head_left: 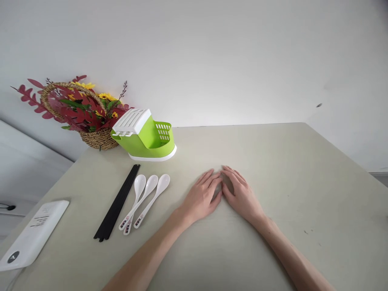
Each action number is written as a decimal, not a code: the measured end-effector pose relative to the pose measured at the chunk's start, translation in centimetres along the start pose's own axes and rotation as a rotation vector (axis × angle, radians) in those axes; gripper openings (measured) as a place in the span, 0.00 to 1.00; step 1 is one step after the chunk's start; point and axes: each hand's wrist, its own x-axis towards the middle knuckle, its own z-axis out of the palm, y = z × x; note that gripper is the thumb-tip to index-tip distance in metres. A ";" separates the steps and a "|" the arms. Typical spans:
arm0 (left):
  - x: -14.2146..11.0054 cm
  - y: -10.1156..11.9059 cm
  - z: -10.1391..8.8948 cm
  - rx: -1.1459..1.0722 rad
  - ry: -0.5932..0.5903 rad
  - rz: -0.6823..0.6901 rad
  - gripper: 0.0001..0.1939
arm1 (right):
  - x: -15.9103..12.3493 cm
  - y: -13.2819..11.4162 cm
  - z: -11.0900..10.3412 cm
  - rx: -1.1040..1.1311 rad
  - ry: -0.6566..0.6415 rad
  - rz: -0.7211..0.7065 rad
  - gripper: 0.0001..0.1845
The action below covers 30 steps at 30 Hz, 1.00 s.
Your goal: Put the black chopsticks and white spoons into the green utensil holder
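Note:
My left hand (202,197) rests palm down on the table with its fingers stretched out, holding nothing. Beside it my right hand (241,195) lies the same way, and the fingertips and thumbs of both hands meet or nearly meet. To the left of my left hand are three white spoons (156,196), two of them crossing. Further left lies a bundle of black chopsticks (119,204), side by side. Behind the spoons stands a green and white utensil holder (145,139) with a slotted white top and an open basket part.
A wicker basket (98,139) of red leaves and yellow flowers stands at the back left, partly behind the holder. A flat white device (34,234) with a cord lies at the left edge. The pale table (273,153) meets a white wall (224,60) at the back.

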 end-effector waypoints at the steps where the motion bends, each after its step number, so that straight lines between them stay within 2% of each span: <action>1: 0.0 0.0 0.0 0.002 0.001 -0.001 0.18 | 0.0 0.0 0.0 -0.001 0.001 -0.005 0.23; 10: -0.2 0.2 0.0 0.016 0.016 -0.008 0.18 | 0.1 0.6 0.4 0.000 0.013 -0.042 0.22; 16: -1.1 1.2 0.0 0.060 0.031 -0.028 0.20 | 0.2 0.7 0.7 0.013 0.015 -0.057 0.20; 24: -4.4 3.9 -0.3 0.206 -0.037 -0.062 0.27 | 0.3 1.2 1.0 0.001 0.007 -0.063 0.21; 30: -7.9 6.2 -1.8 0.266 -0.071 -0.063 0.31 | 0.3 1.0 1.0 0.000 0.018 -0.081 0.21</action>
